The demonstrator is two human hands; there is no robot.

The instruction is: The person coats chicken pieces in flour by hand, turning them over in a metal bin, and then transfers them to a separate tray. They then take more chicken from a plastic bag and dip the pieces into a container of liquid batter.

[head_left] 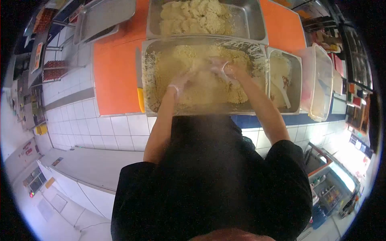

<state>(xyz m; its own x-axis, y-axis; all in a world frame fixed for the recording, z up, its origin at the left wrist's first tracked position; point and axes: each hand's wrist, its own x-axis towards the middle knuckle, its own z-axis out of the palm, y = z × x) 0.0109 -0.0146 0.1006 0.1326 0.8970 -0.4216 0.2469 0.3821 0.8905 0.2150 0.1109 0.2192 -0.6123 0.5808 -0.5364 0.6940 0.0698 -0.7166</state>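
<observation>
Both hands are in a large metal tray (146, 96) of crumbly yellowish mixture (237, 94). My left hand (181, 81) is over the left-centre of the mixture, its fingers blurred by a hazy smear. To the right, my right hand (222, 67) points inward toward the other hand, touching or just above the mixture; its fingers are also hazy. Both hands look pale, perhaps gloved or coated. What they hold, if anything, cannot be made out. Behind this tray, a second metal tray (249, 24) carries a lumpy pale-yellow mass (197, 17).
At the right, a smaller metal pan (295, 88) holds pale powder and a white scraper (281, 90). Beyond it stands a clear plastic bin (317, 80). The orange tabletop (116, 76) extends left, with an empty metal tray (105, 20) at the back left.
</observation>
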